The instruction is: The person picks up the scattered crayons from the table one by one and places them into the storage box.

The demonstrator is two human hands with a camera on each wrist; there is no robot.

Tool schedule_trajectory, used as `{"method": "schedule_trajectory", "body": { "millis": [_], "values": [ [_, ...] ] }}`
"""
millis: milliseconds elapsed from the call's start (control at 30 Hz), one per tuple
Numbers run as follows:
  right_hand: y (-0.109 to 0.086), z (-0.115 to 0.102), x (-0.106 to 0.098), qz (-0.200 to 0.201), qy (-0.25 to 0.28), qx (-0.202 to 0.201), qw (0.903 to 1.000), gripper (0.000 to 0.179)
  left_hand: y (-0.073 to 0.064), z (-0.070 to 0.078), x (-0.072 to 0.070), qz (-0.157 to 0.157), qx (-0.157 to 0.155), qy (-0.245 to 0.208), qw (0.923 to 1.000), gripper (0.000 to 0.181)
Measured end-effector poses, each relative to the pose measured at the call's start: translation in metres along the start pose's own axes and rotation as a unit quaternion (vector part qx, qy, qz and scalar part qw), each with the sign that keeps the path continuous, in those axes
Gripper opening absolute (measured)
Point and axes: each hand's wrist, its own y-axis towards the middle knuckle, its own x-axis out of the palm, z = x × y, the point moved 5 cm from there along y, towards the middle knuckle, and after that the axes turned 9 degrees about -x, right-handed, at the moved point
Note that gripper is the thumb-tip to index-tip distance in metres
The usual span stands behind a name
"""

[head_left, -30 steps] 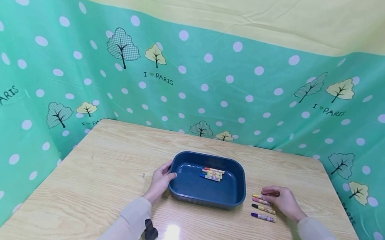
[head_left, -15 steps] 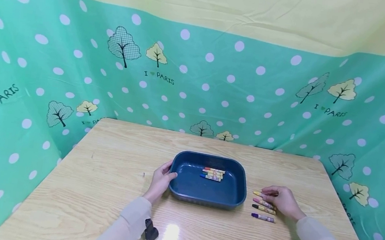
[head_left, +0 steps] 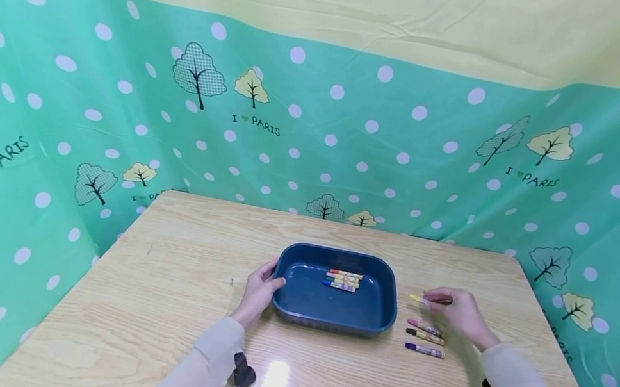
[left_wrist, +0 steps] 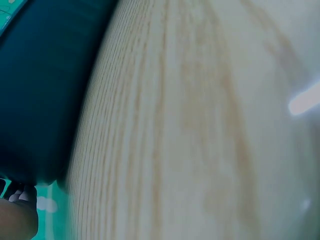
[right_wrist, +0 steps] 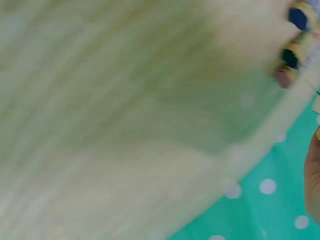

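In the head view my left hand (head_left: 255, 295) grips the left end of a dark blue plastic tub (head_left: 331, 323), its thumb over the rim. Several crayons (head_left: 342, 281) lie side by side inside, among them an orange one and a blue one. To the right of the tub, my right hand (head_left: 460, 314) pinches a yellow crayon (head_left: 416, 298), tip pointing left; its rear part is hidden by the fingers. Nearer on the table lie a pink crayon (head_left: 424, 327), a black crayon (head_left: 424, 337) and a purple crayon (head_left: 425, 350). The left wrist view shows the tub's side (left_wrist: 47, 95) close up.
A wooden table (head_left: 165, 331) carries everything. Behind it hangs a green and yellow curtain (head_left: 266, 169) with dots and trees. A light reflection shines near the front of the tabletop. Dark wrist gear (head_left: 243, 372) sits by the left sleeve.
My right hand has lifted the yellow crayon and moved it away from the pink one, toward the back of the table. The left hand and the tub stay in place.
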Motion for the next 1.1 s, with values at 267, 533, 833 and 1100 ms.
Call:
{"method": "schedule_trajectory", "body": {
  "millis": [267, 533, 833, 1100],
  "values": [
    [0.014, -0.032, -0.009, 0.011, 0.020, -0.011, 0.9997, 0.033, 0.000, -0.001, -0.001, 0.001, 0.005, 0.000, 1.0000, 0.053],
    [0.030, -0.059, -0.001, 0.001, 0.048, -0.024, 0.9985, 0.034, 0.001, -0.003, -0.001, -0.001, 0.006, 0.000, 1.0000, 0.053],
    [0.042, -0.077, 0.028, -0.009, 0.091, -0.024, 0.9956, 0.029, 0.001, 0.001, 0.000, -0.007, 0.004, -0.006, 0.9999, 0.053],
    [0.048, -0.089, 0.056, -0.019, 0.101, -0.031, 0.9942, 0.027, -0.005, 0.006, 0.000, -0.011, 0.002, -0.003, 0.9999, 0.053]
  ]
}}
